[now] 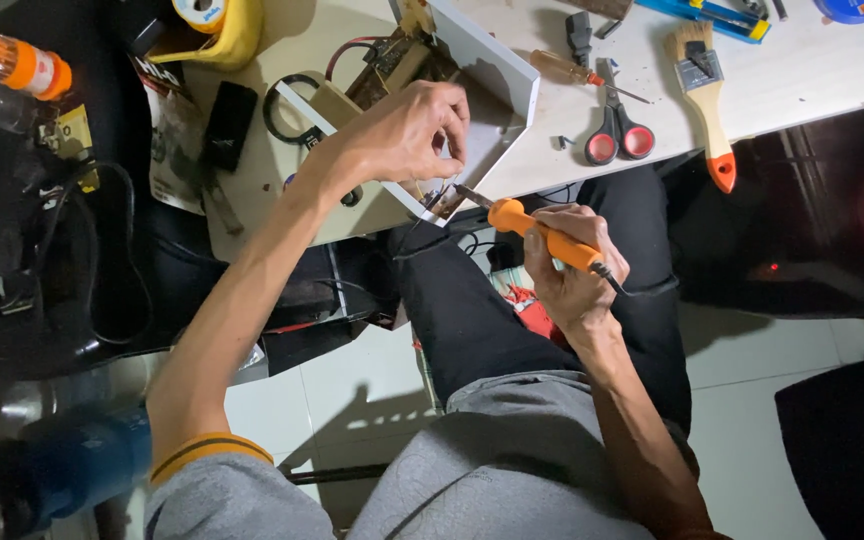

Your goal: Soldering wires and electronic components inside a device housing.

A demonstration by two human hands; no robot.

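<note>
My right hand is closed around the orange soldering iron. The iron's long axis runs from the cord end at about four o'clock up to the tip at ten o'clock. The tip lies just beside the near corner of the white open box, at the table edge. My left hand reaches in from eight o'clock, with its fingers pinched on something thin right at that corner; I cannot tell whether it is a wire or solder. The left hand is the nearer one to the joint. The red-handled scissors lie at two o'clock from the tip, well apart.
</note>
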